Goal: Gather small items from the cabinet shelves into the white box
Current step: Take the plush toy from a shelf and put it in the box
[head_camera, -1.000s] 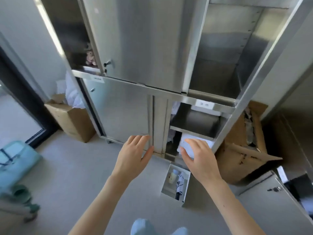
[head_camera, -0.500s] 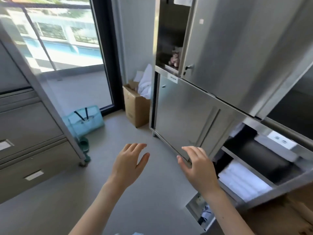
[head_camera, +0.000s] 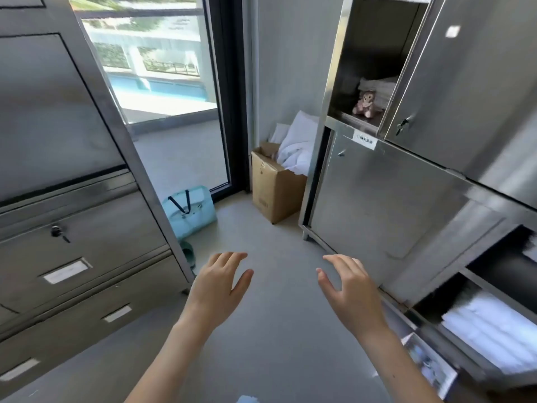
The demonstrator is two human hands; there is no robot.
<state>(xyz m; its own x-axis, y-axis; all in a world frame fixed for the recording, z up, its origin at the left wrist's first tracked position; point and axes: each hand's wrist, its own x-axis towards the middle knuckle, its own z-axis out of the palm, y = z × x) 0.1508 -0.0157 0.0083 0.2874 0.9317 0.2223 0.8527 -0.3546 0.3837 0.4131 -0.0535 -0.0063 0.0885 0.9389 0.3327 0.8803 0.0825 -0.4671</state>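
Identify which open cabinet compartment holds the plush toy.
The upper compartment, above the labelled door: the plush toy sits at its front edge. The lower open compartment, far right, shows folded white towels instead.

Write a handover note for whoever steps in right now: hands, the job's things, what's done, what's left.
Hands: left hand open and empty above the floor; right hand open and empty, near the lower cabinet door.
Things: white box on the floor at the cabinet's foot, lower right. plush toy on the open upper shelf, in front of folded cloth.
Done: some items are in the box, too blurred to name.
Left: probably the plush toy; the other shelves are mostly out of sight.
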